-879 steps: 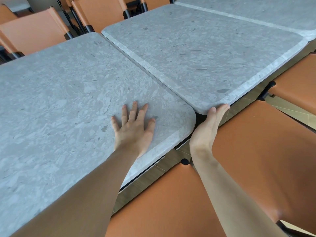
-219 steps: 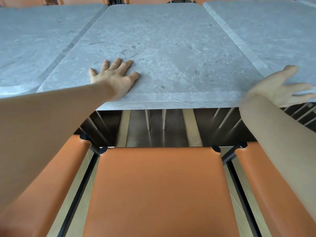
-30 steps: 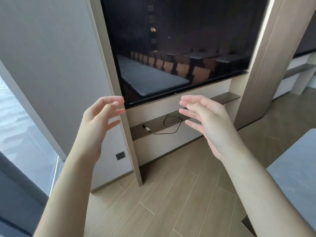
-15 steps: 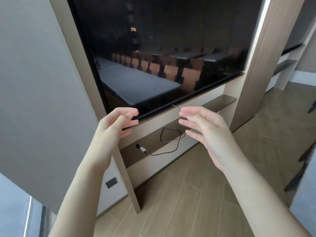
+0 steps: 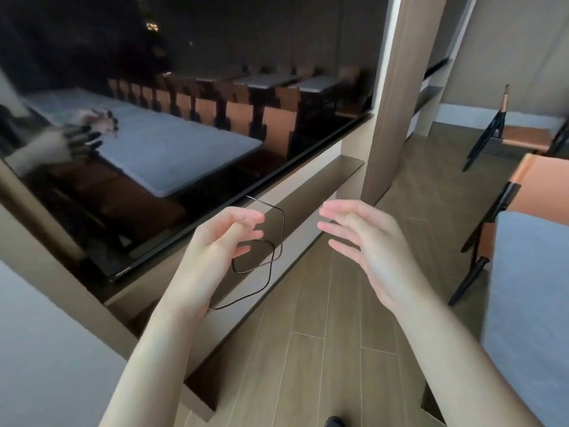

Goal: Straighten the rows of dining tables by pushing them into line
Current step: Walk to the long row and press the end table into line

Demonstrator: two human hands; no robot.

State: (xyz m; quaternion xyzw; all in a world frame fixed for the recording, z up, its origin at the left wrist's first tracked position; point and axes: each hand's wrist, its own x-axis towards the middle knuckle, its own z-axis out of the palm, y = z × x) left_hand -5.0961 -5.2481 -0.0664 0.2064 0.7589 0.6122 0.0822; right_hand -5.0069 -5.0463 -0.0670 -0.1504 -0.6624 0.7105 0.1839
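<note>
Both hands were raised in mid-air at the centre of the frame, touching nothing. The left hand (image 5: 220, 241) had its fingers loosely curled and empty, and the right hand (image 5: 363, 238) held its fingers nearly straight and spread, palm turned toward the left one, the two well apart. Behind them, a large dark screen (image 5: 172, 97) filled the upper left of the frame and mirrored rows of tables and orange chairs. Below it ran a recessed shelf (image 5: 311, 198) on which a thin black cable (image 5: 271, 257) lay in loops, partly hidden by the left hand. A wooden post (image 5: 397, 87) rose at upper centre. The only table seen directly was a grey table (image 5: 529, 291) cut off by the right edge of the frame, far from both hands, with an orange chair (image 5: 542, 180) just behind it and another folding chair (image 5: 505, 131) in the upper right. Wood-plank floor (image 5: 323, 334) spread across the lower middle.
</note>
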